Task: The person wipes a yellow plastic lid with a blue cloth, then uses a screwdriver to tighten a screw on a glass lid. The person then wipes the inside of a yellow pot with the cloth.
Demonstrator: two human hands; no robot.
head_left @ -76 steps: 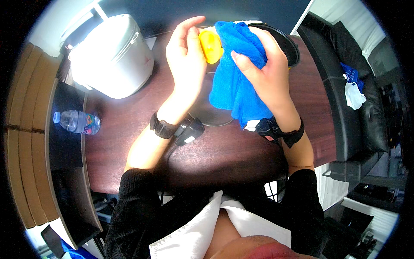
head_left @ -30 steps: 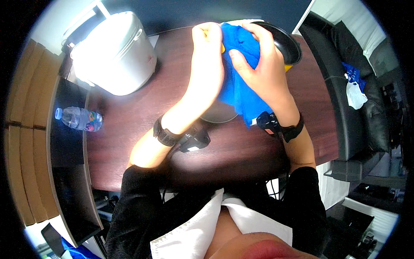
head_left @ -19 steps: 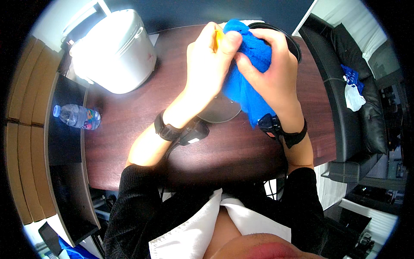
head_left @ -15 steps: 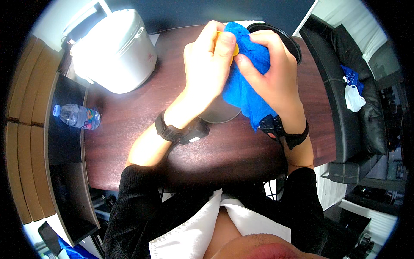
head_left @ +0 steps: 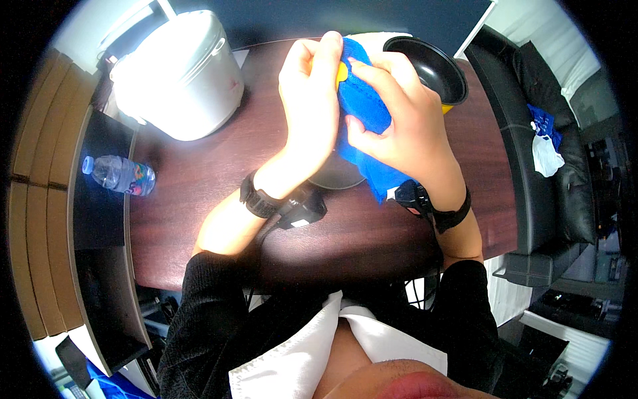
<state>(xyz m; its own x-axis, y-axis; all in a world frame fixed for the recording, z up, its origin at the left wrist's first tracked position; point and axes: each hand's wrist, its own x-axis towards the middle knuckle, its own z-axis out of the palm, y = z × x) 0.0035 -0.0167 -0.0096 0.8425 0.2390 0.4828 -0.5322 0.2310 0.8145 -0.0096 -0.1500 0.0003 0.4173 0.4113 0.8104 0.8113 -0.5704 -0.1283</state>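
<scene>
A blue cloth is bunched in my right hand, its loose end hanging toward my right wrist. The fingers and thumb of that hand curl round the cloth and press it against a yellow piece with a rounded edge. My left hand is closed round that yellow piece, hiding most of it, so its kind cannot be told. Below the hands shows part of a round dark grey disc, largely covered by them and the cloth. Just right of my right hand stands a pot, black inside and yellow outside.
A white rice cooker stands at the table's far left. A water bottle lies on its side past the left edge of the brown table. Something pale lies behind the hands. To the right is a black sofa.
My right hand has shifted slightly left and turned over the cloth, which is more folded. More of the black pot shows. The left hand has tilted a little.
</scene>
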